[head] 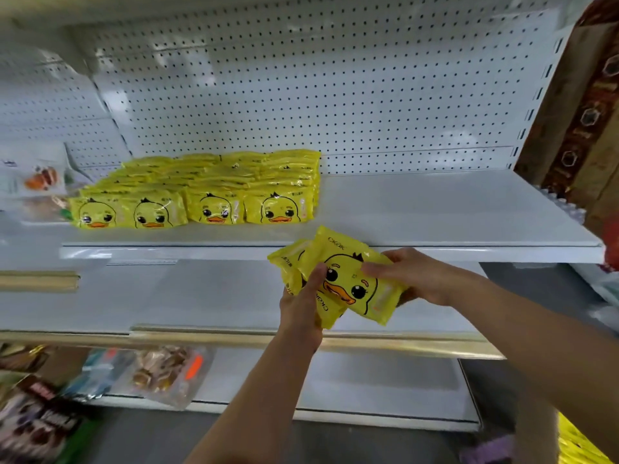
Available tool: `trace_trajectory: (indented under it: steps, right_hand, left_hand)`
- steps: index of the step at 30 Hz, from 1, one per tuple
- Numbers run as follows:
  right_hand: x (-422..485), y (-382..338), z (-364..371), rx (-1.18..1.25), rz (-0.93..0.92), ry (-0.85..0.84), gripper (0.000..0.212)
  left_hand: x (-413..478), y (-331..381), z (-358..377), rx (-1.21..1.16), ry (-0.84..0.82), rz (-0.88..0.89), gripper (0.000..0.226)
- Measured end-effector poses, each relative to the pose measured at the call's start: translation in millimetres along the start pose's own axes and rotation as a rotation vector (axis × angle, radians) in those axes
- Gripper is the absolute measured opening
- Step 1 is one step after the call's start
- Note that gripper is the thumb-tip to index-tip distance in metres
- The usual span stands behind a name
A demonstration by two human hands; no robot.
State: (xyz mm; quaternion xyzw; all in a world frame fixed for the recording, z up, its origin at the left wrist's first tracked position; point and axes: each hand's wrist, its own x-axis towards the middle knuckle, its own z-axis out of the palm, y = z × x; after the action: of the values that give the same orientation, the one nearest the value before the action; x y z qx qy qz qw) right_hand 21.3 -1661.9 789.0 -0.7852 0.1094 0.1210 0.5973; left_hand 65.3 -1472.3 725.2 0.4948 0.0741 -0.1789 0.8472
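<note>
Both my hands hold a small bunch of yellow duck-face packets (pixel 348 259) in front of the white shelf's front edge (pixel 201 251). My left hand (pixel 303 304) grips the bunch from below, thumb on its front. My right hand (pixel 412 274) pinches the top packet at its right side. On the upper shelf (pixel 435 209), to the left, several rows of the same yellow duck packets (pixel 214 192) stand stacked against the pegboard back.
The pegboard wall (pixel 301 95) backs the shelf. Pale snack bags (pixel 37 182) lie at the far left. A brown patterned box (pixel 576 105) stands at the right end. Lower shelves hold clear bags of snacks (pixel 160 370) and dark packets (pixel 37 420).
</note>
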Motion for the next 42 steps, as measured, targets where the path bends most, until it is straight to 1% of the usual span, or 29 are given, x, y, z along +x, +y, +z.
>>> trace_trajectory:
  steps: [2, 3, 6, 9, 11, 14, 17, 21, 23, 26, 29, 30, 31, 33, 35, 38, 42]
  right_hand:
    - [4.7, -6.5, -2.8, -0.04, 0.018, -0.092, 0.032]
    - [8.7, -9.1, -2.8, -0.041, 0.014, -0.102, 0.031]
    - [27.6, -17.4, 0.6, 0.0, -0.04, -0.033, 0.025]
    - [50.8, -29.9, 6.6, 0.129, -0.088, 0.037, 0.024]
    - [66.3, -39.4, 12.6, 0.16, -0.104, 0.042, 0.026]
    - [88.3, -55.2, 26.8, 0.145, -0.111, 0.007, 0.03]
    - [107.7, -73.0, 46.1, 0.099, -0.141, -0.02, 0.031]
    - [132.9, -91.6, 79.6, 0.096, -0.163, -0.049, 0.042]
    - [146.2, -100.3, 97.9, 0.074, -0.195, -0.019, 0.041]
    - [164.9, -115.1, 125.7, 0.048, -0.25, 0.067, 0.028]
    - [185.8, -128.1, 150.9, 0.053, -0.291, 0.179, 0.025]
    - [194.7, -131.8, 159.2, 0.033, -0.299, 0.223, 0.027]
    - [202.5, -136.7, 167.8, 0.0, -0.302, 0.269, 0.033]
    - [222.7, -142.4, 182.8, -0.074, -0.29, 0.343, 0.063]
    - [237.6, -146.4, 195.9, -0.171, -0.279, 0.379, 0.074]
    - [253.4, -146.4, 209.7, -0.315, -0.24, 0.424, 0.079]
    - [261.0, -149.6, 217.1, -0.606, -0.281, 0.541, 0.065]
  left_hand:
    - [6.6, 6.2, -2.6, -0.041, 0.031, 0.027, 0.062]
    - [9.3, 9.3, -3.7, -0.053, 0.041, 0.039, 0.066]
    - [17.4, 20.5, -7.2, -0.063, 0.066, 0.074, 0.073]
    - [25.2, 35.1, -13.3, -0.084, 0.099, 0.082, 0.072]
    - [31.2, 45.9, -19.2, -0.102, 0.125, 0.093, 0.072]
    - [40.0, 63.0, -32.5, -0.132, 0.19, 0.119, 0.074]
    - [48.2, 79.0, -53.1, -0.155, 0.257, 0.159, 0.067]
    - [60.9, 102.1, -86.9, -0.142, 0.313, 0.217, 0.05]
    - [68.8, 115.0, -105.1, -0.13, 0.351, 0.233, 0.05]
    - [80.8, 136.0, -135.8, -0.101, 0.415, 0.228, 0.048]
    - [92.0, 156.7, -168.0, -0.103, 0.486, 0.201, 0.049]
    - [95.5, 164.0, -178.2, -0.1, 0.497, 0.191, 0.048]
    - [98.7, 171.2, -187.3, -0.093, 0.497, 0.185, 0.046]
    - [104.6, 183.4, -202.8, -0.087, 0.47, 0.186, 0.044]
    - [108.9, 192.5, -213.5, -0.075, 0.442, 0.19, 0.047]
    - [113.7, 202.1, -225.3, -0.048, 0.419, 0.16, 0.049]
    - [118.0, 211.7, -233.2, -0.002, 0.378, 0.105, 0.055]
